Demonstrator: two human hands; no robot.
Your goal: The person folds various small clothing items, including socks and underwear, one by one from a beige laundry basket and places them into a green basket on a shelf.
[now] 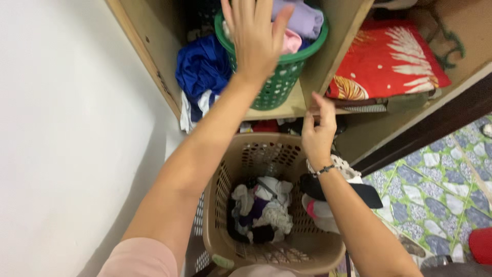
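Green basket: on the wooden shelf at twelve o'clock, upright, heaped with folded clothes, a lilac piece on top and a pink one just under it.
Left hand: right over the green basket's near rim, fingers spread wide and flat, palm down on the pile. Nothing gripped that I can see.
Right hand: lower, at about one o'clock from the beige basket, fingertips pinched on the front edge of the shelf board. Whether it has cloth in the pinch, I cannot tell.
Nearer hand: the left, clearly; it is on the green basket, while the right sits below and to the right of it.
Beige basket: on the floor at six o'clock, straight under the shelf, a few dark and white garments in the bottom.
Blue cloth: bundled at nine o'clock of the green basket, touching its side.
Red patterned fabric: folded in the next compartment, at three o'clock.
Floor: tiled, pebble pattern, far right.
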